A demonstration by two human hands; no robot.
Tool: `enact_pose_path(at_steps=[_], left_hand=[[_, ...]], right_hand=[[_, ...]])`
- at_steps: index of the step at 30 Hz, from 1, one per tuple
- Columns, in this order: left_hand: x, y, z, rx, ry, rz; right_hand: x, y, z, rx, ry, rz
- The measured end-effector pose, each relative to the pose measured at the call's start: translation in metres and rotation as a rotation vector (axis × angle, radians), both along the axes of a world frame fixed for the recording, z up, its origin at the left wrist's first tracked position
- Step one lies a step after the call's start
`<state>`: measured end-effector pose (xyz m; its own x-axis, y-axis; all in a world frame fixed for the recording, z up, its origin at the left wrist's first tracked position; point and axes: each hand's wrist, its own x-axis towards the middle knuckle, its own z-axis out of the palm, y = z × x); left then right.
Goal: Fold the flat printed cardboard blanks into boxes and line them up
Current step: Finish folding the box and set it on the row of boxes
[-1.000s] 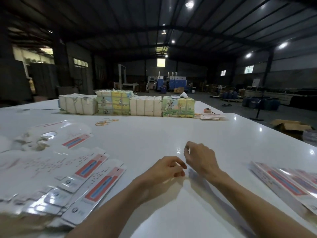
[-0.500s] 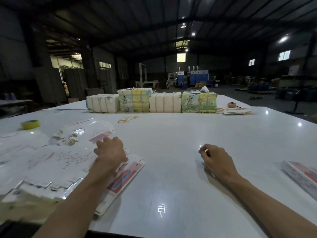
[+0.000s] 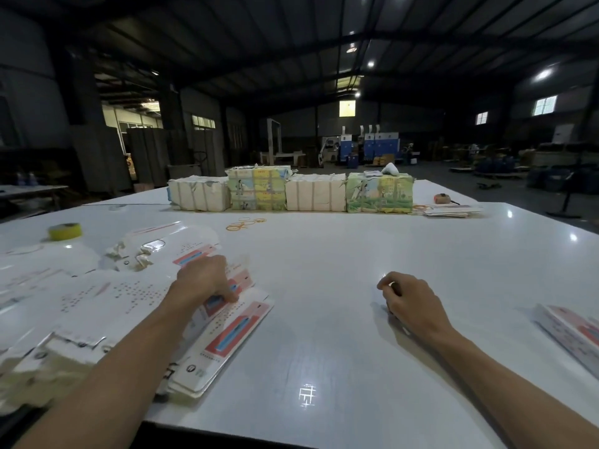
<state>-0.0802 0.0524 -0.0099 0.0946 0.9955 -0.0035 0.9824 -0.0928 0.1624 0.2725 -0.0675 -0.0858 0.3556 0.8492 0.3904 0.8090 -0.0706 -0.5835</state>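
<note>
White and glossy, the table (image 3: 340,319) is filling the foreground of a dim warehouse. The left hand (image 3: 207,283) is reaching onto the pile of flat blanks (image 3: 107,299) and pinching the top blank (image 3: 212,304), fingers curled over its red-and-blue strip. The right hand (image 3: 411,303) is resting well right of the pile, curled closed with nothing visible in it. The blanks are lying fanned, their long axes running diagonally, strip ends pointing to the far right. Far right of the pile, folded boxes (image 3: 570,332) are lying at the frame edge. Beyond the pile, rubber bands (image 3: 244,223) and a yellow tape roll (image 3: 64,231) are lying before a row of wrapped bundles (image 3: 291,192).
</note>
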Motion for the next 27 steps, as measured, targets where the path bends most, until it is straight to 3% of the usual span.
enact_pose_path(at_steps=[5, 11, 15, 17, 20, 23, 27], left_hand=[[0.035, 0.005, 0.019, -0.082, -0.328, -0.209], [0.125, -0.012, -0.010, -0.690, -0.887, -0.618], [0.168, -0.026, -0.042, -0.837, -1.140, -0.693], [0.176, -0.032, -0.060, -0.810, -1.192, -0.698], [0.180, -0.034, -0.076, -0.694, -1.115, -0.758], [0.177, -0.039, -0.075, -0.685, -1.140, -0.789], [0.173, -0.041, -0.073, -0.630, -1.122, -0.802]], right_hand=[[0.001, 0.003, -0.002, 0.109, 0.014, 0.040], [-0.005, 0.001, 0.004, 0.354, 0.017, 0.121], [-0.007, -0.004, 0.011, 0.511, 0.030, 0.157], [-0.006, -0.003, 0.011, 0.525, 0.030, 0.147], [-0.004, 0.000, 0.010, 0.425, 0.065, 0.134], [-0.005, 0.002, 0.011, 0.307, 0.027, 0.129], [-0.010, -0.001, 0.016, 0.302, 0.019, 0.162]])
